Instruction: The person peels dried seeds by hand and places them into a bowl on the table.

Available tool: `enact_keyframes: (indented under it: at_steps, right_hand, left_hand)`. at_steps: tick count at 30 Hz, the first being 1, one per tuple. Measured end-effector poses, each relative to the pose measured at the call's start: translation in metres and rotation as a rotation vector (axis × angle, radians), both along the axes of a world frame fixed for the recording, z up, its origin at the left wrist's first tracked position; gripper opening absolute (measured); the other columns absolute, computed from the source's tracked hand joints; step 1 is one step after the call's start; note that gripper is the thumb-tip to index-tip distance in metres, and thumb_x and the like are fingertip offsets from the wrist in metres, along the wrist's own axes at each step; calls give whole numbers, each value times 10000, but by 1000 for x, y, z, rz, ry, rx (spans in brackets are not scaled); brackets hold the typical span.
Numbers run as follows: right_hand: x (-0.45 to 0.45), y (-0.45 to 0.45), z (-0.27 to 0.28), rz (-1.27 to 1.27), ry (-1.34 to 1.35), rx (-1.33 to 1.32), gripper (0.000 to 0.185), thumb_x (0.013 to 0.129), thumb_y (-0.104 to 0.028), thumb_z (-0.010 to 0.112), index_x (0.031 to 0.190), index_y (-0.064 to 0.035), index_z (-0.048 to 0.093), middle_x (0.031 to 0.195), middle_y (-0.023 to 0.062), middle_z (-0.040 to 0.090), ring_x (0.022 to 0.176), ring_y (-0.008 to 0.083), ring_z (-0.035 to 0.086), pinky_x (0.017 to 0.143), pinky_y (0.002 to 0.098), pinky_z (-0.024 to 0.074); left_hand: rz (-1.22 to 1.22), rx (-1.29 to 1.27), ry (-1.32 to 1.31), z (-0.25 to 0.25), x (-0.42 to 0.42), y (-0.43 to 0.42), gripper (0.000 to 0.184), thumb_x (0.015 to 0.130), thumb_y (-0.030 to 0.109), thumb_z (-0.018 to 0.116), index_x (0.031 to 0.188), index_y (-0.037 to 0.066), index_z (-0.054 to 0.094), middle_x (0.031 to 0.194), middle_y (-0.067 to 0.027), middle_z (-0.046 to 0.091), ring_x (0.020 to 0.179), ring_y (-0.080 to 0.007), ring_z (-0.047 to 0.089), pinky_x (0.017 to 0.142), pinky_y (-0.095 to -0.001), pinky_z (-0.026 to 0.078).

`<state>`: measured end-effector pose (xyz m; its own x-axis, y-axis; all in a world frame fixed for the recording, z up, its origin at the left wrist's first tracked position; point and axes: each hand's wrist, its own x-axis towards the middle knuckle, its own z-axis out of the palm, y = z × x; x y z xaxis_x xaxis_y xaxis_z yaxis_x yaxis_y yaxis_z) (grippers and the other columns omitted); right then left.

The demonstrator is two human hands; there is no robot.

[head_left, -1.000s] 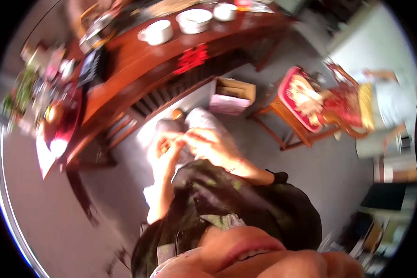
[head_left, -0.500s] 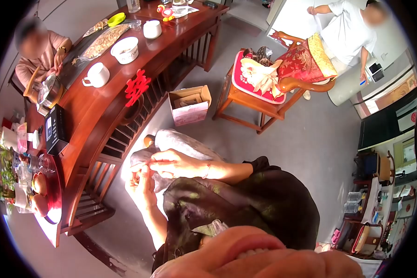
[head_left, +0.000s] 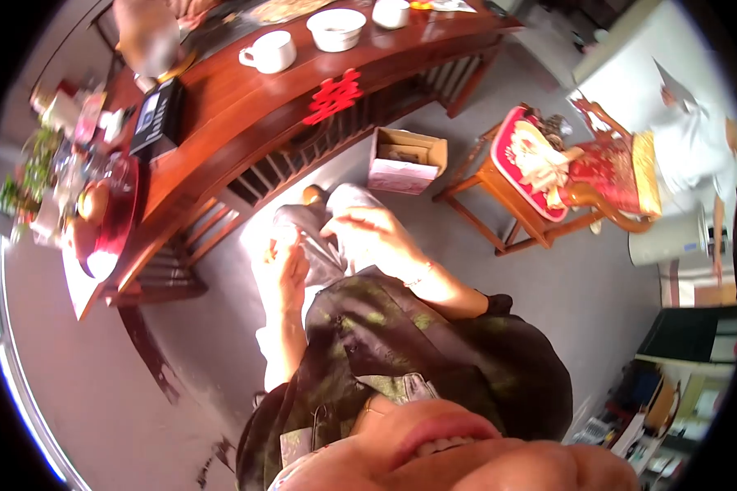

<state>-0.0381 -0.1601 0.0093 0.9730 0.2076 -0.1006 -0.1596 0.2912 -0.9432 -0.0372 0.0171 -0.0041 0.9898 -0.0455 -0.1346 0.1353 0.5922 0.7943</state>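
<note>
My left hand (head_left: 282, 263) is raised over my lap with its fingers curled together. Glare washes out its fingertips, and what they hold, if anything, cannot be made out. To its right, apart from it, my right hand (head_left: 367, 231) hangs above my knee with loosely stretched fingers and nothing visible in it. Grey trousers (head_left: 323, 254) lie beneath both hands, and a dark patterned top (head_left: 401, 327) covers my body.
A curved wooden desk (head_left: 213, 131) stands ahead, bearing a white mug (head_left: 269, 52), a white tub (head_left: 336, 30) and a black box (head_left: 156, 120). An open cardboard box (head_left: 405, 161) sits on the floor beside a cushioned wooden chair (head_left: 512, 192). Two other people are nearby.
My hands, which met at the fingertips, have come apart; the right one has opened its fingers. The view has swung, so the desk and chair appear higher and further right.
</note>
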Motion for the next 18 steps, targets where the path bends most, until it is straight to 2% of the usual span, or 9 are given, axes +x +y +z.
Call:
enact_keyframes:
  at_steps: [2,6,7,8,10,12,14,16,18]
  right_hand:
    - [3,-5,-1,-15,230,208,175,936,-146,554,953,-8,660,620,-73,464,523,3,407,460,157,312]
    - [10,-6,-11,-110,269,316,195,931,-139,560,1018,7,655,613,-80,441,507,13,394,456,168,307]
    - [12,-10,-18,-129,255,296,194,916,-128,580,1041,0,654,663,-60,527,541,17,461,471,164,347]
    - [16,-13,-16,-121,259,294,194,916,-128,580,1041,0,654,663,-60,527,541,17,461,471,164,347]
    - [29,-16,-11,-247,214,206,221,909,-83,579,1117,-16,605,804,-40,598,563,1,478,466,156,383]
    - [48,-24,-2,-308,164,120,238,912,-96,580,1130,-4,609,808,-48,592,526,-20,405,447,135,320]
    - [76,-40,-8,-337,35,119,241,922,-125,576,1129,-7,614,710,-78,529,501,-23,354,429,142,268]
    - [108,-51,-1,-388,10,133,188,904,-176,616,1029,-49,675,548,-130,358,425,-24,261,380,182,180]
    - [143,-61,6,-512,-100,25,182,894,-195,636,990,-50,688,552,-127,380,428,-24,273,382,180,187]
  left_hand:
    - [6,-4,-1,4,0,-4,120,870,111,628,886,12,563,551,73,320,421,-13,226,391,-185,151]
    - [7,16,28,4,-1,-5,109,871,94,606,892,-1,558,559,65,316,428,-17,216,399,-188,150]
    - [-11,13,19,2,0,-4,112,871,97,608,891,-1,558,559,66,317,429,-18,214,400,-190,150]
    - [-31,11,9,1,0,-4,116,870,101,611,890,0,557,559,66,318,430,-18,212,401,-192,151]
    - [-29,16,15,2,0,-3,120,867,111,621,876,8,560,548,68,313,427,-19,210,402,-198,151]
    - [-64,10,22,0,1,-2,123,864,122,628,862,17,564,533,71,303,420,-21,209,402,-199,151]
    - [-68,-8,5,-3,3,-3,130,862,133,637,856,23,568,525,75,299,414,-21,210,400,-202,151]
    - [-59,-12,47,-6,1,-2,133,865,137,635,859,23,569,527,76,303,413,-19,212,398,-202,148]
    - [-67,-29,33,-9,2,0,118,874,130,624,866,22,578,537,58,365,406,-23,230,391,-202,156]
